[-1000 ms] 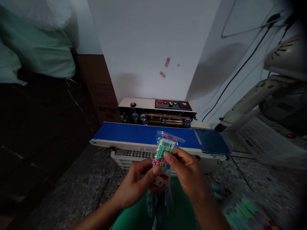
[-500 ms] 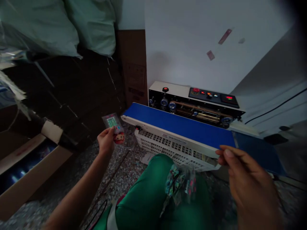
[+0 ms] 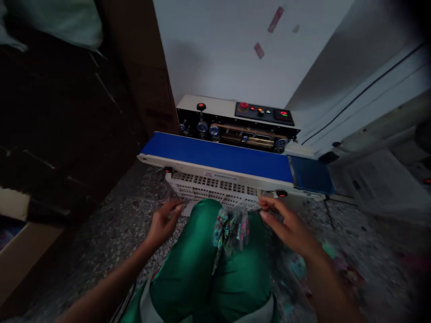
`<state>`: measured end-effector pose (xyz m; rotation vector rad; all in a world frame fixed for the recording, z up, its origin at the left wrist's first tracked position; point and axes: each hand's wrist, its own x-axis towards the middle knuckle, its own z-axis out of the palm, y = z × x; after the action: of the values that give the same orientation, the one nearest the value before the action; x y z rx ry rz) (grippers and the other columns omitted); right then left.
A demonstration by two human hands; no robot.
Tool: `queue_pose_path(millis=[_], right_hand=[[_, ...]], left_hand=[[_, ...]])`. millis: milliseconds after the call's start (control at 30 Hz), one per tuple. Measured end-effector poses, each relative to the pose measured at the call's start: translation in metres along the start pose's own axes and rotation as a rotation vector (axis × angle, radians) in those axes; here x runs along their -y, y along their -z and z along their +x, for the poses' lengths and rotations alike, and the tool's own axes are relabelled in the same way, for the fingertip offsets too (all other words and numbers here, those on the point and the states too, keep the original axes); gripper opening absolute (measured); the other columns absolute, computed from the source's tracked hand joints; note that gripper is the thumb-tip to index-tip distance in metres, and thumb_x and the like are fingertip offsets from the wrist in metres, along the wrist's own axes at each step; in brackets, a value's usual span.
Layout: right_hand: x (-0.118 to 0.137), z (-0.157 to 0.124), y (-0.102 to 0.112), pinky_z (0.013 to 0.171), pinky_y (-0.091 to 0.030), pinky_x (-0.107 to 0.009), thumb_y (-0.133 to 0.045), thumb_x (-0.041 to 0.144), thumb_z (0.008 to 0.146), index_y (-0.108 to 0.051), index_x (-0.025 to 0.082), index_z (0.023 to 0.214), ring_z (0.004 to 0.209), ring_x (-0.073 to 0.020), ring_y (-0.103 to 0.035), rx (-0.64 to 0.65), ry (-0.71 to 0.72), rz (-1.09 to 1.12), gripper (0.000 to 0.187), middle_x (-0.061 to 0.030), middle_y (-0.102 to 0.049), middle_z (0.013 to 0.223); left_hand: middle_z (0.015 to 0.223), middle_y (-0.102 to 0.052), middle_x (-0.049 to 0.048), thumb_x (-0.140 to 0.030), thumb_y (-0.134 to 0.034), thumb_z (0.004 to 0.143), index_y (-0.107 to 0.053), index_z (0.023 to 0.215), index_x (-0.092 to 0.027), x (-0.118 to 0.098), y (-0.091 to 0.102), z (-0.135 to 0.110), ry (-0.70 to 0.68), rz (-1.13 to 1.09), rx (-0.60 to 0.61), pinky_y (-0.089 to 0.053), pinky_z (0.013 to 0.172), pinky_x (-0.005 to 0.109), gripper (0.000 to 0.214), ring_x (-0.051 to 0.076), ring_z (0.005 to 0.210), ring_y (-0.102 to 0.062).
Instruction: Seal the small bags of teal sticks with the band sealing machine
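Your left hand hovers left of your green-clad knee, fingers loosely curled and gripping nothing. Your right hand hangs to the right, fingers spread open and empty. Between them, a small pile of clear printed packets rests on your lap. Just beyond it, farther from you, stand the white perforated crate and the blue conveyor belt of the sealing machine.
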<state>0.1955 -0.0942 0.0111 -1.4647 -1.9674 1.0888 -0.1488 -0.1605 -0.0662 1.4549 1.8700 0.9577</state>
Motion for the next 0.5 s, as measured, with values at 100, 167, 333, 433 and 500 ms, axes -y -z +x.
queue_pose_path(millis=[100,167,333,433,500], right_hand=[[-0.010,-0.012,-0.002,0.100,-0.036,-0.041,-0.048,0.032,0.084,-0.040,0.028,0.131,0.124,-0.0224,-0.041,0.152,0.078,-0.128,0.048,-0.0073,-0.044,0.134],[-0.017,-0.014,-0.007,0.103,-0.032,-0.043,-0.051,0.031,0.082,-0.033,0.028,0.137,0.128,-0.0241,-0.035,0.222,0.124,-0.194,0.058,-0.0077,-0.037,0.140],[-0.039,0.006,-0.026,0.106,-0.023,-0.047,-0.069,0.042,0.064,-0.027,0.022,0.141,0.130,-0.0304,-0.029,0.317,0.263,-0.305,0.090,-0.0125,-0.035,0.141],[-0.044,0.027,-0.035,0.106,-0.022,-0.047,-0.076,0.042,0.052,-0.031,0.019,0.139,0.127,-0.0319,-0.033,0.397,0.337,-0.297,0.100,-0.0149,-0.041,0.136],[-0.041,0.039,-0.039,0.105,-0.024,-0.046,-0.078,0.039,0.047,-0.038,0.020,0.135,0.125,-0.0323,-0.037,0.457,0.385,-0.247,0.099,-0.0143,-0.045,0.133]], left_hand=[[0.138,-0.044,0.0140,-0.052,-0.049,0.080,-0.042,0.132,-0.016,-0.039,-0.016,-0.036,-0.437,0.211,0.240,-0.025,0.106,0.047,0.064,0.031,0.129,-0.034],[0.144,-0.033,0.0198,-0.067,-0.055,0.066,-0.030,0.139,-0.011,-0.056,-0.028,-0.050,-0.580,0.394,0.262,-0.016,0.107,0.055,0.095,0.037,0.134,-0.022],[0.145,-0.024,0.0256,-0.068,-0.050,0.069,-0.023,0.140,-0.004,-0.065,-0.064,-0.055,-0.637,0.660,0.208,-0.009,0.108,0.058,0.100,0.038,0.137,-0.012],[0.144,-0.028,0.0236,-0.066,-0.049,0.071,-0.023,0.140,-0.006,-0.066,-0.079,-0.055,-0.655,0.699,0.128,-0.010,0.108,0.056,0.095,0.036,0.137,-0.014],[0.143,-0.032,0.0233,-0.067,-0.052,0.068,-0.022,0.141,-0.007,-0.064,-0.085,-0.054,-0.683,0.712,0.059,-0.011,0.108,0.056,0.099,0.038,0.136,-0.017]])
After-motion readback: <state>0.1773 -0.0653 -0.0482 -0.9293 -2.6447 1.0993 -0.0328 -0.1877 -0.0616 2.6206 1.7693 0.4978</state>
